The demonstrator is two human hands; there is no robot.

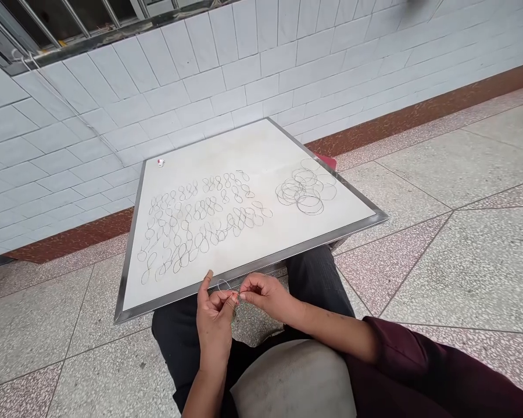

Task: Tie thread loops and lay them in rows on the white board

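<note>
A thin wire loop [224, 283] is pinched between my two hands, just off the table's front edge. My left hand [215, 319] grips it between thumb and fingers, with one finger sticking up. Close on its right, my right hand [268, 295] pinches the same wire with thumb and forefinger. The two sets of fingertips nearly touch, so the wire between them is mostly hidden. Beyond my hands, rows of wires twisted into figure-eights [200, 238] lie on the white table [244, 255]. Towards the table's right side lies a loose heap of round wire rings [303, 190].
A small white-and-red object [161, 163] sits at the table's far left corner. The table has a grey metal edge [165, 303] and stands against a white tiled wall [226, 81]. Something red [326, 161] shows behind its right side. My legs are under the front edge.
</note>
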